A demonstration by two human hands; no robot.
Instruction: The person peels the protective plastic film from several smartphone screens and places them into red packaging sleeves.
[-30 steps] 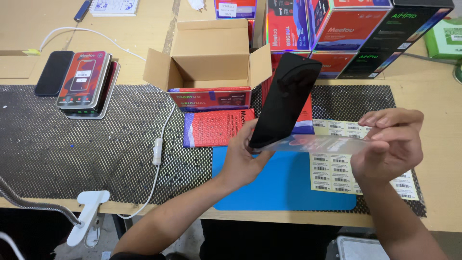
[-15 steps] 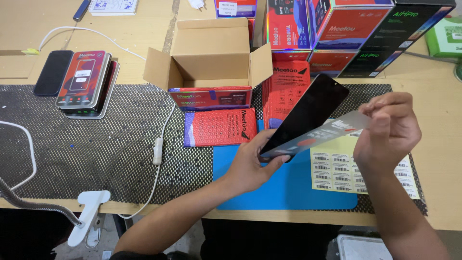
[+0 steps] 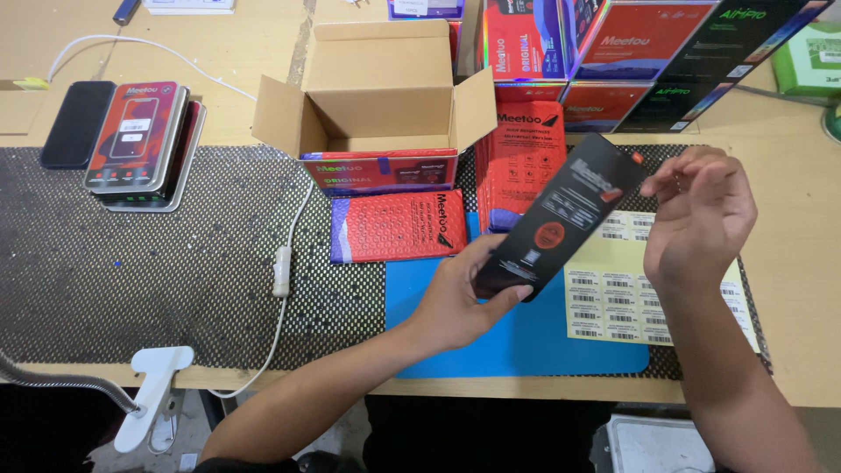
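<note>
My left hand (image 3: 460, 298) holds a slim black packet (image 3: 561, 215) by its lower end, tilted up to the right over the blue mat (image 3: 534, 337). My right hand (image 3: 701, 219) hovers at the packet's upper right corner, fingers curled and pinched close to it; whether it holds anything I cannot tell. A yellow sheet of barcode labels (image 3: 639, 302) lies under my right hand. A red flat pack (image 3: 399, 226) lies just left of the packet, in front of an open cardboard box (image 3: 377, 96).
Red packs (image 3: 526, 158) stand behind the packet, and coloured cartons (image 3: 631, 52) are stacked at the back right. Phones in cases (image 3: 140, 140) lie at the left on the black dotted mat (image 3: 131, 280). A white cable with a switch (image 3: 280, 271) crosses it. A white clamp (image 3: 153, 385) grips the front edge.
The black packet has been turned from near upright to a slant, printed side now up. The clear strip seen earlier in my right hand is no longer visible, and that hand sits higher.
</note>
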